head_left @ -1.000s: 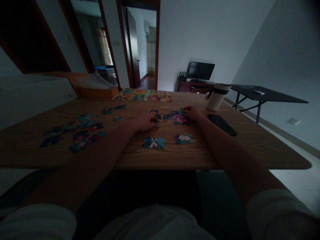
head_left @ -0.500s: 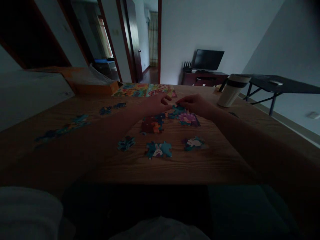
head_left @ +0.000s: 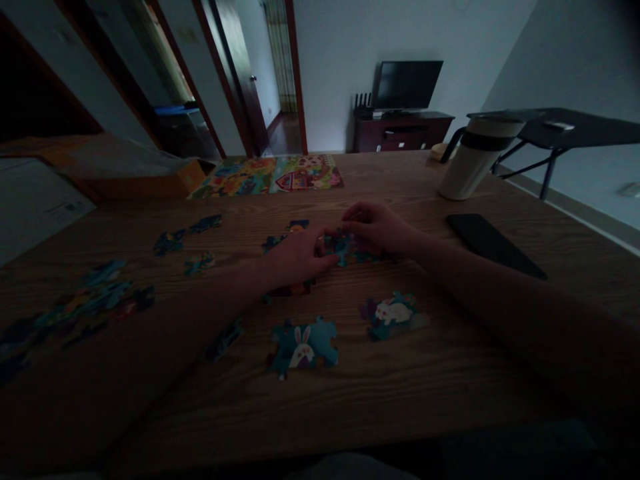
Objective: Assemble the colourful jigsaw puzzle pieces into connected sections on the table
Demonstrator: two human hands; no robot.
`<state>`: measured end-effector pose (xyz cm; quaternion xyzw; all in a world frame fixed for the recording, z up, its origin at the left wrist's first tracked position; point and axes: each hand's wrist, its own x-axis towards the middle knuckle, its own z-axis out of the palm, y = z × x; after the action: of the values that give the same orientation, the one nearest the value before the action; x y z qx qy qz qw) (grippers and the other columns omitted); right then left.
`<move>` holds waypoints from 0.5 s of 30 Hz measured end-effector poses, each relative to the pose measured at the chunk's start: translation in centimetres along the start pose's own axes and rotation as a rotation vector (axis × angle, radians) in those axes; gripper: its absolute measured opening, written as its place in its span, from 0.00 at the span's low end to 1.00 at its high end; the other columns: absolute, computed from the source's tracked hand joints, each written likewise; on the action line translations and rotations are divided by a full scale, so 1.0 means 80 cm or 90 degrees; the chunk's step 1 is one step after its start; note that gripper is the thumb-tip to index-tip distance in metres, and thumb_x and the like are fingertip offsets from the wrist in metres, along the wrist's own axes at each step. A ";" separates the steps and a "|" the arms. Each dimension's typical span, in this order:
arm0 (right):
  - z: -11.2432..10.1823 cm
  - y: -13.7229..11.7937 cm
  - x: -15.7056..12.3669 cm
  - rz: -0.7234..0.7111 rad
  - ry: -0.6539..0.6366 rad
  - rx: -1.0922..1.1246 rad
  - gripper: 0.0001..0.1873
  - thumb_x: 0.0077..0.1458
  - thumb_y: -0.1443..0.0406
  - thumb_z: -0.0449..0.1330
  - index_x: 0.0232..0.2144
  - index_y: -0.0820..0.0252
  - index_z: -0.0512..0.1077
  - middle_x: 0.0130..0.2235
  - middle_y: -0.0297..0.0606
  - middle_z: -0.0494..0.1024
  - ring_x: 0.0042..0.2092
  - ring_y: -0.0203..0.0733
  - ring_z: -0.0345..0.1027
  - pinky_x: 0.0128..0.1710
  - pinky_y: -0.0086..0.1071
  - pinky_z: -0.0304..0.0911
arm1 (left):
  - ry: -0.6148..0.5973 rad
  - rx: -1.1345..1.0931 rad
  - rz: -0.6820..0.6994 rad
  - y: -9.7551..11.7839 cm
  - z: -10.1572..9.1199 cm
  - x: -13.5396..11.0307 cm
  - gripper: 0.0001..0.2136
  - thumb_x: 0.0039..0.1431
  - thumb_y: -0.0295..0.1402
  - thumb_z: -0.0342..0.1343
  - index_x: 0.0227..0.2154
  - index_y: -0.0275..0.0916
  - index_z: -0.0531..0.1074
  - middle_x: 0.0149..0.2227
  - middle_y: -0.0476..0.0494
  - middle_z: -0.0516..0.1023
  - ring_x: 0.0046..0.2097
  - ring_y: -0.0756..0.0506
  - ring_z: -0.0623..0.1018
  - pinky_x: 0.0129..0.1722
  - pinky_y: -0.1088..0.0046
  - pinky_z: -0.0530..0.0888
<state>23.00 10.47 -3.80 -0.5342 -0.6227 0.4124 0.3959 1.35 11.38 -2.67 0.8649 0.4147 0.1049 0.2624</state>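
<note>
1. Head view: teal puzzle section (head_left: 342,248) lies on the table (head_left: 400,193), mid-frame, between the two hands. Both cover parts of it; full outline hidden.
2. Handling, my read: thin card, light, fairly stiff, not slippery. Tabs are the weak spot; joints could pop or bend if lifted from one end. Best hold is flat, fingertips on opposite edges, clear of the knobs.
3. Axis: visible stretch runs roughly left-right, a knob toward the person. Exact long axis can't be confirmed.
4. Left hand (head_left: 300,255): at its left side, thumb and index apart with a gap showing. Can't tell if they pinch an edge.
5. Right hand (head_left: 375,230): over the far right part, fingers curled, tips close to the far edge. Grip can't be told.
6. Dark section (head_left: 296,289): partly under the left hand; join to teal hidden.
7. Nearer the person: rabbit-face section (head_left: 303,347), long axis left-right, ears pointing away; white-rabbit section (head_left: 393,312) to its right, rabbit's head toward the left.
8. Left: loose cluster (head_left: 100,297), jumbled.
9. Outer ring: black slab (head_left: 493,243) and cup (head_left: 475,163) right, picture sheet (head_left: 270,177) at the far side, orange box (head_left: 150,183) far left.
</note>
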 end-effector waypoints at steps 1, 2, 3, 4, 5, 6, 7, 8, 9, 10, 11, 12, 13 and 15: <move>-0.003 0.003 0.001 0.012 0.029 0.008 0.04 0.60 0.65 0.63 0.38 0.59 0.71 0.26 0.32 0.73 0.22 0.33 0.62 0.18 0.27 0.56 | 0.002 0.024 0.003 0.000 0.000 0.000 0.23 0.61 0.39 0.60 0.57 0.38 0.69 0.33 0.48 0.79 0.33 0.47 0.77 0.32 0.72 0.69; -0.006 0.007 0.003 0.018 0.060 0.006 0.04 0.60 0.66 0.62 0.38 0.59 0.72 0.26 0.31 0.72 0.21 0.33 0.61 0.18 0.27 0.56 | 0.005 0.049 0.006 0.000 0.000 -0.001 0.22 0.61 0.40 0.60 0.56 0.39 0.70 0.33 0.48 0.78 0.33 0.47 0.77 0.32 0.72 0.69; -0.009 0.012 0.005 0.017 0.088 -0.003 0.03 0.59 0.67 0.62 0.38 0.59 0.72 0.26 0.31 0.72 0.21 0.33 0.61 0.19 0.27 0.58 | 0.006 0.073 0.006 0.000 0.000 -0.002 0.21 0.62 0.42 0.59 0.55 0.39 0.71 0.32 0.48 0.78 0.33 0.46 0.77 0.33 0.71 0.68; -0.012 0.016 0.007 0.012 0.111 -0.015 0.03 0.59 0.67 0.62 0.37 0.59 0.73 0.26 0.32 0.72 0.23 0.33 0.62 0.21 0.27 0.59 | 0.005 0.098 0.002 0.001 0.001 -0.003 0.21 0.62 0.43 0.59 0.55 0.40 0.72 0.32 0.48 0.78 0.33 0.45 0.77 0.33 0.71 0.68; -0.013 0.021 0.009 0.005 0.127 -0.026 0.03 0.58 0.68 0.62 0.36 0.60 0.73 0.27 0.33 0.73 0.24 0.34 0.63 0.23 0.28 0.61 | 0.005 0.123 -0.005 0.002 0.002 -0.004 0.21 0.62 0.45 0.59 0.55 0.41 0.72 0.33 0.47 0.78 0.34 0.45 0.77 0.33 0.71 0.68; -0.014 0.025 0.012 -0.006 0.136 -0.032 0.02 0.57 0.68 0.62 0.35 0.60 0.74 0.28 0.34 0.74 0.26 0.35 0.65 0.25 0.28 0.63 | 0.004 0.148 -0.014 0.004 0.003 -0.005 0.22 0.62 0.46 0.59 0.55 0.42 0.72 0.34 0.47 0.78 0.34 0.44 0.77 0.33 0.70 0.68; -0.014 0.028 0.013 -0.018 0.139 -0.036 0.03 0.56 0.69 0.62 0.35 0.59 0.74 0.30 0.35 0.75 0.28 0.36 0.66 0.28 0.29 0.64 | 0.003 0.172 -0.022 0.006 0.004 -0.006 0.22 0.63 0.47 0.58 0.56 0.42 0.72 0.36 0.46 0.79 0.35 0.43 0.77 0.33 0.70 0.68; -0.013 0.030 0.014 -0.030 0.140 -0.038 0.03 0.56 0.69 0.62 0.35 0.59 0.74 0.31 0.35 0.76 0.30 0.37 0.68 0.30 0.30 0.65 | 0.001 0.193 -0.026 0.008 0.005 -0.007 0.22 0.64 0.48 0.57 0.56 0.43 0.72 0.37 0.45 0.79 0.36 0.43 0.77 0.33 0.70 0.68; -0.012 0.032 0.014 -0.037 0.138 -0.041 0.03 0.55 0.70 0.63 0.34 0.60 0.75 0.32 0.36 0.76 0.32 0.37 0.69 0.31 0.30 0.65 | 0.001 0.212 -0.029 0.011 0.007 -0.007 0.22 0.64 0.49 0.56 0.55 0.43 0.72 0.39 0.44 0.79 0.37 0.42 0.77 0.34 0.70 0.68; -0.011 0.032 0.014 -0.040 0.134 -0.041 0.03 0.55 0.70 0.63 0.34 0.60 0.75 0.32 0.36 0.77 0.33 0.38 0.69 0.32 0.30 0.65 | 0.003 0.228 -0.030 0.013 0.008 -0.007 0.22 0.65 0.51 0.55 0.54 0.43 0.73 0.40 0.43 0.79 0.38 0.42 0.77 0.35 0.69 0.69; -0.010 0.032 0.013 -0.041 0.131 -0.040 0.03 0.55 0.70 0.63 0.34 0.60 0.75 0.33 0.36 0.77 0.33 0.38 0.70 0.32 0.30 0.65 | 0.006 0.241 -0.029 0.014 0.009 -0.007 0.22 0.65 0.52 0.54 0.53 0.42 0.73 0.40 0.43 0.79 0.38 0.42 0.77 0.35 0.69 0.69; -0.009 0.032 0.012 -0.039 0.132 -0.039 0.03 0.56 0.70 0.62 0.34 0.60 0.75 0.33 0.36 0.77 0.33 0.38 0.69 0.32 0.30 0.65 | 0.009 0.251 -0.027 0.015 0.011 -0.007 0.22 0.66 0.53 0.54 0.52 0.42 0.73 0.40 0.42 0.79 0.38 0.41 0.77 0.36 0.68 0.69; -0.008 0.031 0.010 -0.037 0.132 -0.038 0.03 0.56 0.70 0.62 0.34 0.59 0.75 0.33 0.36 0.77 0.32 0.38 0.69 0.31 0.31 0.65 | 0.016 0.262 -0.028 0.016 0.012 -0.007 0.23 0.66 0.54 0.53 0.52 0.41 0.73 0.40 0.42 0.79 0.39 0.41 0.77 0.37 0.68 0.69; -0.007 0.031 0.009 -0.035 0.131 -0.035 0.03 0.55 0.70 0.62 0.34 0.59 0.75 0.32 0.36 0.77 0.31 0.38 0.68 0.30 0.31 0.65 | 0.027 0.282 -0.028 0.016 0.014 -0.005 0.24 0.66 0.55 0.51 0.51 0.40 0.73 0.40 0.41 0.78 0.39 0.40 0.77 0.37 0.67 0.70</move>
<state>24.29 11.43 -5.88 -0.5670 -0.6044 0.3272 0.4540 2.37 9.99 -2.94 0.8897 0.4521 0.0240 0.0596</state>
